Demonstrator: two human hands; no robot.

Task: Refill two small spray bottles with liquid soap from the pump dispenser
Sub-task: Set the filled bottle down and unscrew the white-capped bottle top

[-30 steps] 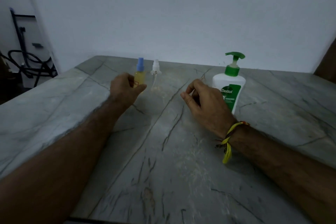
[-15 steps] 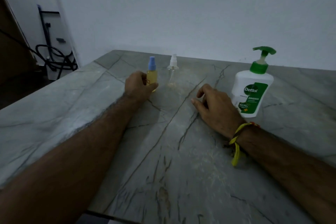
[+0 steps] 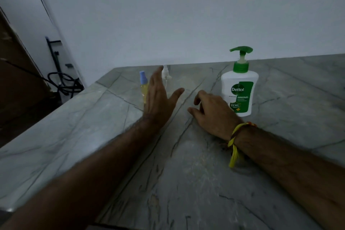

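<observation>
- Neither hand holds anything now: the left hand [image 3: 158, 102] has let go of the yellow spray bottle [image 3: 144, 87] it was gripping half a second ago, and its fingers are straight and spread, thumb stretched out to the side. The right hand [image 3: 209, 112] rests on the counter with fingers loosely curled round nothing, much as it lay before.
- Beneath both hands runs the grey stone counter [image 3: 74, 136], which carries all three of the task's things.
- Just beyond the right hand's knuckles, close enough that the hand overlaps its lower label, stands the pump dispenser [image 3: 240, 87], upright, white with a green pump head, untouched.
- Behind the left hand's outer edge stands the yellow spray bottle, upright with its blue cap on; whether the hand is touching it I cannot tell, since the hand covers part of it.
- Past the left hand's fingertips stands the clear spray bottle [image 3: 165, 74], white cap on, partly hidden by the fingers and blurred.
- On the right wrist hangs a yellow thread band [image 3: 235, 147].
- My reading: the released grip means the yellow bottle was not picked up, and the open left hand seems to be heading for the clear one instead. Both caps are on, so no refilling has begun; a cap has to come off first.
</observation>
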